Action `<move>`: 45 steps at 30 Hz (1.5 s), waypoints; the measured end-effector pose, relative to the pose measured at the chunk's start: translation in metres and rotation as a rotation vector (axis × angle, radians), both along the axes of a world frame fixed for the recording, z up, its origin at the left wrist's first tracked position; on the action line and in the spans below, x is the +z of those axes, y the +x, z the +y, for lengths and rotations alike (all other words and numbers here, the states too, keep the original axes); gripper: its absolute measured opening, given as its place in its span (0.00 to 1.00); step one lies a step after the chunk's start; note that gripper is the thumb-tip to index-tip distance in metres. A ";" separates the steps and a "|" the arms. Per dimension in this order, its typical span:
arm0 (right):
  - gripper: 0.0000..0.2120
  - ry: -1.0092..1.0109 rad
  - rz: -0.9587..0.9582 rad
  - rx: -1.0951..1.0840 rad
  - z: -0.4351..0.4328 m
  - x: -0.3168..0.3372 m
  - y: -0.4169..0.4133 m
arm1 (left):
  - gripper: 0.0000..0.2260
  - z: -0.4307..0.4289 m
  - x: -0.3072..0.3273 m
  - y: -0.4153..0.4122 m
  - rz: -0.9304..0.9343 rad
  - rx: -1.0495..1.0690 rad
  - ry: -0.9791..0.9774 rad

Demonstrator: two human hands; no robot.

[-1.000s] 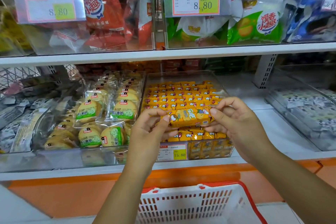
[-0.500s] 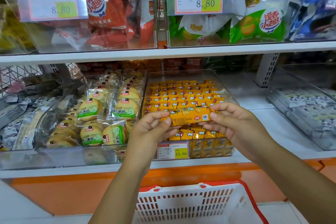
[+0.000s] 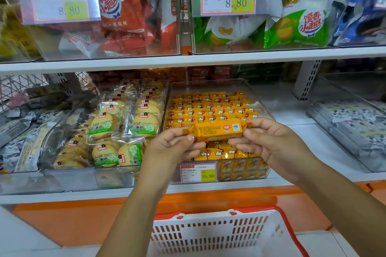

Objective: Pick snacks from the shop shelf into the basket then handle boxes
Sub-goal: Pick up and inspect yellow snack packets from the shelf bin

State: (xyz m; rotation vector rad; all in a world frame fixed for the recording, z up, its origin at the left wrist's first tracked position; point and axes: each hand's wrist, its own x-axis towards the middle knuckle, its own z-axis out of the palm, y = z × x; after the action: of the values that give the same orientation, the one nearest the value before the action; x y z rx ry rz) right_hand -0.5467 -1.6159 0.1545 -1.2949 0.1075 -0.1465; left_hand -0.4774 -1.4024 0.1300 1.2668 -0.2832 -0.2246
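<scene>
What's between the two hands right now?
Head view: a yellow pack spans the gap. The left hand pinches one end and the right hand pinches the other.

Yellow-orange snack packet [image 3: 218,130]; white basket [image 3: 219,233], red rim

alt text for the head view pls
The left hand and right hand pinch the ends of a yellow pack in front of a clear bin of like packs on a shelf; a white basket sits below.

Snack packet [image 3: 218,130] between both hands, above bin [image 3: 265,110], basket [image 3: 219,233] below.
</scene>
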 end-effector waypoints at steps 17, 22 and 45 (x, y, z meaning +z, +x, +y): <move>0.09 -0.133 -0.088 -0.122 0.006 -0.002 -0.001 | 0.04 -0.014 -0.001 -0.010 -0.074 0.161 0.033; 0.16 -0.166 -0.066 -0.073 0.006 -0.002 -0.001 | 0.10 -0.011 0.001 -0.009 -0.037 0.089 0.038; 0.22 -0.167 -0.050 -0.085 0.003 -0.001 -0.001 | 0.06 -0.005 0.004 -0.005 -0.049 0.037 0.206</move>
State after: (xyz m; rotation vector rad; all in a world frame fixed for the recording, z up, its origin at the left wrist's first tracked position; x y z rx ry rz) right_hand -0.5473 -1.6129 0.1539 -1.4531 0.1095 -0.2647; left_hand -0.4822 -1.4069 0.1337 1.4821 -0.2835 -0.1955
